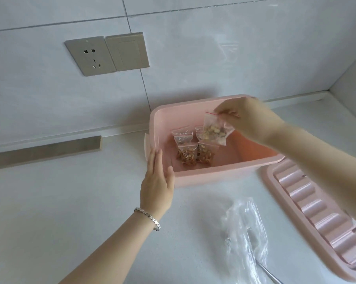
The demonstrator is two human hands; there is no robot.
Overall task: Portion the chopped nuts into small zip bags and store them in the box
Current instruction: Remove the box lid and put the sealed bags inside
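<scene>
One small clear zip bag (215, 130) with a red seal strip, roughly half full of chopped pale and brown nuts, hangs over the middle of the open pink plastic box (193, 179), above its floor. The curled fingers (224, 112) of the right hand (244, 117) pinch it at its top edge. It looks light and limp: thin, slick film, with loose pieces slumped into the bottom. The stiffer seal strip is therefore the sensible place to hold it, while squeezing the belly would likely shift or crush the nuts. A firm pinch seems wise, since smooth plastic can slide out. The left hand (158, 177) rests flat with straight fingers against the box's near left corner, gripping nothing and apparently steadying it. Inside the box four more filled bags (186, 156), as far as I can count, lie toward the left and middle of its floor, overlapping one another; one is partly hidden behind the hanging bag. On the white surface (91, 201) a ribbed pink lid (308, 203) lies just right of the box. A crumpled clear plastic wrapper (244, 232) lies nearer the person, with a thin metal handle (269, 275) showing at its edge.
</scene>
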